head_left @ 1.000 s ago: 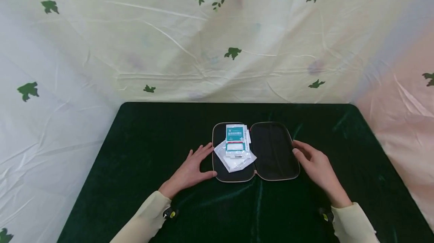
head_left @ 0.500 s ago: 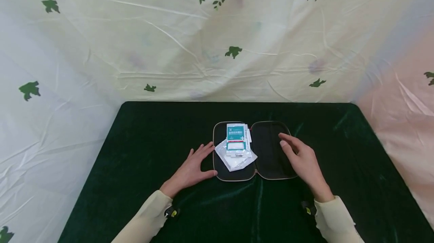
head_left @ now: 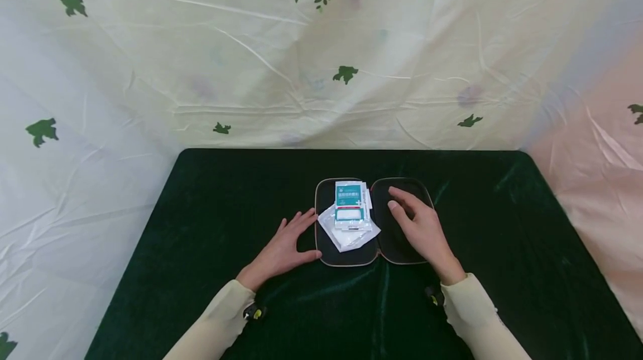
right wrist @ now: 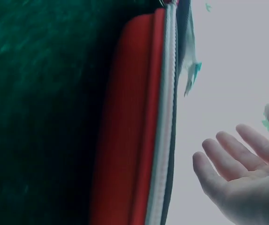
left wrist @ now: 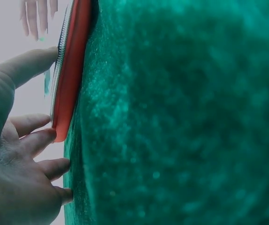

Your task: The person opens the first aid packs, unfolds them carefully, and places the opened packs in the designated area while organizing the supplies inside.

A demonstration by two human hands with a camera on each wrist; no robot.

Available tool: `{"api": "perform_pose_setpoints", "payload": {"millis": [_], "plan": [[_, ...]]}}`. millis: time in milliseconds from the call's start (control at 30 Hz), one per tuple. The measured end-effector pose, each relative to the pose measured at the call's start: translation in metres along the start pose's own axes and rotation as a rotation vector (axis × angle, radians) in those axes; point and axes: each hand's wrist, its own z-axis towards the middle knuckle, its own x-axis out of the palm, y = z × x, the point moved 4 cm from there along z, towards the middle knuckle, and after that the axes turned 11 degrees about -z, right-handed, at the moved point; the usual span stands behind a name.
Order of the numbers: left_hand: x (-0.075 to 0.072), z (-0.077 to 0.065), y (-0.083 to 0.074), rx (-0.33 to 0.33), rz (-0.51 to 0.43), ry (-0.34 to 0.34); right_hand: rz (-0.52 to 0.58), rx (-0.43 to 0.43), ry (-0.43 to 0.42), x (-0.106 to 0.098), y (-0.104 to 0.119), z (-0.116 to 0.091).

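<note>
A zip case (head_left: 329,257), red outside and dark inside, lies spread flat on the green cloth. In its left half is a stack of white-and-teal sachets (head_left: 350,215) on top of a plain white packet (head_left: 346,241). My left hand (head_left: 283,249) rests against the case's left edge, thumb and fingertips touching the zipped rim (left wrist: 61,70). Over the right half hovers my right hand (head_left: 421,229), fingers slightly bent and holding nothing. In the right wrist view that hand (right wrist: 242,168) is apart from the red case wall (right wrist: 129,126).
Dark green velvet (head_left: 226,198) covers the table. Behind and beside it hangs a pale curtain (head_left: 281,86) with green leaf and bird prints. A small dark device sits at each wrist, the left one (head_left: 253,312) by the sleeve cuff.
My right hand has left the case's right edge and moved left over its right half. The left hand, case and sachets have stayed in place.
</note>
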Motion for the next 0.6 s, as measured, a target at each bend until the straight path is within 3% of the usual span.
{"api": "perform_pose_setpoints", "payload": {"millis": [300, 600], "plan": [[0.001, 0.001, 0.001, -0.010, 0.017, 0.000, -0.080, -0.069, 0.108, 0.023, 0.014, 0.013], [0.000, 0.001, 0.001, 0.001, 0.013, 0.007, -0.238, -0.038, 0.154, 0.040, 0.025, 0.025]]}}
